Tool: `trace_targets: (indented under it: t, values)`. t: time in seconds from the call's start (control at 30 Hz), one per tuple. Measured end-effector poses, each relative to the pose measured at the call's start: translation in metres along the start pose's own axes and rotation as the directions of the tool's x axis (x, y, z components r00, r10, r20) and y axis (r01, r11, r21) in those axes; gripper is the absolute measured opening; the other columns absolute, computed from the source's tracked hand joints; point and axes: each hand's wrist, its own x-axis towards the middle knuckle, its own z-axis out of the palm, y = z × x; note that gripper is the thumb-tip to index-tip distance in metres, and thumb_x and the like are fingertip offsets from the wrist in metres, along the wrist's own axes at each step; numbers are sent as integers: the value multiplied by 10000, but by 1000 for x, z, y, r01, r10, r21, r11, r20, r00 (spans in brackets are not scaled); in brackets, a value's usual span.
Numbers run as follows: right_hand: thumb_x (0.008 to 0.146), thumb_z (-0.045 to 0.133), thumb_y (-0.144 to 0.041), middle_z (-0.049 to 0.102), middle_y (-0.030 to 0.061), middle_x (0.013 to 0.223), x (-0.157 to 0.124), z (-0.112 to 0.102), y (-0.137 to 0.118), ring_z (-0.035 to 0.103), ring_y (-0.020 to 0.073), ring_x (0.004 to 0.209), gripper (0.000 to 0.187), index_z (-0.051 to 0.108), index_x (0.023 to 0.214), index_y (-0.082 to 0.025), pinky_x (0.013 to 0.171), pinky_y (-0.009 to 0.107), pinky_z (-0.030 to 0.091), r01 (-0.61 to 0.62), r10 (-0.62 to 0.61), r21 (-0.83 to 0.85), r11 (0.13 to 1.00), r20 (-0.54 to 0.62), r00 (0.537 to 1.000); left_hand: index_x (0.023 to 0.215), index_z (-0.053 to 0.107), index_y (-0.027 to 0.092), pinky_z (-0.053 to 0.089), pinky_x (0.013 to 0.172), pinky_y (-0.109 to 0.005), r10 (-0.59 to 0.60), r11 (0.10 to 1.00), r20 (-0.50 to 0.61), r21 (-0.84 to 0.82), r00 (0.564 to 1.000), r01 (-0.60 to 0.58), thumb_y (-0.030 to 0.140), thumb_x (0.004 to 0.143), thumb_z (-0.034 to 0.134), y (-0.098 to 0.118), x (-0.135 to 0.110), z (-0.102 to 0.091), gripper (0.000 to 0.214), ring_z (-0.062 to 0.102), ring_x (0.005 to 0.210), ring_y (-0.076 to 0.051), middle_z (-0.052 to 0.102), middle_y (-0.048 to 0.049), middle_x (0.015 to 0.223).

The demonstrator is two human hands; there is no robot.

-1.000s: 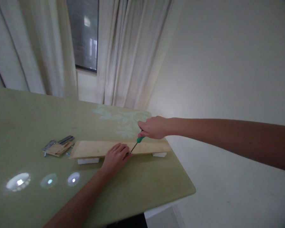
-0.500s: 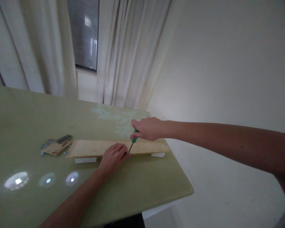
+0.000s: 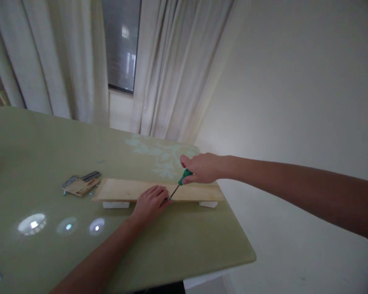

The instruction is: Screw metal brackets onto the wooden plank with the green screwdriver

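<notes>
A long pale wooden board (image 3: 122,190) rests on two small white blocks (image 3: 115,204) on the green table (image 3: 49,147). My right hand (image 3: 202,168) is closed round a green-handled screwdriver (image 3: 184,177), tilted with its tip down at the board's near edge. My left hand (image 3: 150,202) lies on the board right beside the tip, fingers curled and pinching something small I cannot make out.
Left of the board lie a small wood piece and metal hinges (image 3: 79,183) with loose screws. The table's right edge (image 3: 233,220) drops off close to the board's end. Curtains (image 3: 171,73) and a window (image 3: 122,45) stand behind.
The screwdriver handle swung left and then back right while the tip stayed at the same spot. My left hand held its place. The view shifted slightly.
</notes>
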Motion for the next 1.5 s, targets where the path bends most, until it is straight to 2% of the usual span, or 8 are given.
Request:
trace_targets:
  t: [0.17,0.4,0.6,0.7,0.93,1.2,1.4,1.5]
  values:
    - [1053,565,-448,757,105,1204,-8,6,9,722,258,1020,271,537,1233,-248,658,293,392,252,-260,-89,964,-96,961,993,667,226,547,845,-344,-37,999,20,-15,999,37,342,991,682,0,-1,3,116,677,984,-228,738,-58,1042]
    - [1079,308,-631,775,159,1019,4,25,-4,734,317,900,506,543,1218,-205,637,331,405,-149,151,28,988,-206,967,982,665,228,536,830,-334,-34,999,21,-2,999,34,362,1001,672,2,0,1,136,673,966,-218,736,-53,1040]
    - [1025,599,-347,701,109,1247,-3,14,15,697,224,975,267,500,1247,-237,638,284,365,207,-200,15,978,-189,961,990,670,227,546,819,-341,-37,999,31,-1,999,37,373,1003,670,1,1,-1,147,680,965,-220,741,-58,1032]
    - [1039,604,-352,719,89,1169,-1,12,19,707,225,947,200,558,1197,-240,598,281,304,232,-256,-134,963,-202,945,982,663,228,549,817,-343,-38,999,37,12,999,37,370,1001,671,1,1,-1,144,683,968,-223,740,-57,1028]
    - [1072,307,-664,768,151,903,1,23,5,738,304,845,600,665,1055,-184,599,322,354,-117,105,-60,991,-173,979,993,655,234,540,832,-350,-46,999,34,-12,998,46,365,1003,667,2,0,0,132,675,981,-228,733,-52,1028]
    - [1051,576,-402,744,70,1166,-9,5,14,708,209,879,231,598,1248,-283,610,280,307,226,-233,-63,972,-163,959,996,659,228,541,836,-360,-42,999,40,-2,998,42,365,991,686,1,-1,3,140,667,993,-240,735,-56,1040]
    - [1079,329,-626,775,160,917,3,14,-3,744,314,878,576,700,1062,-186,642,329,408,-112,96,-81,990,-179,979,1003,673,230,540,844,-356,-46,998,31,-48,998,48,358,998,674,1,-1,1,128,670,995,-233,732,-57,1033]
    - [1073,351,-621,779,164,998,2,16,-1,745,325,914,538,669,1139,-193,656,340,423,-87,73,-88,992,-148,986,997,669,227,542,836,-358,-46,998,32,-43,998,48,357,996,679,1,0,1,130,673,980,-232,734,-56,1029]
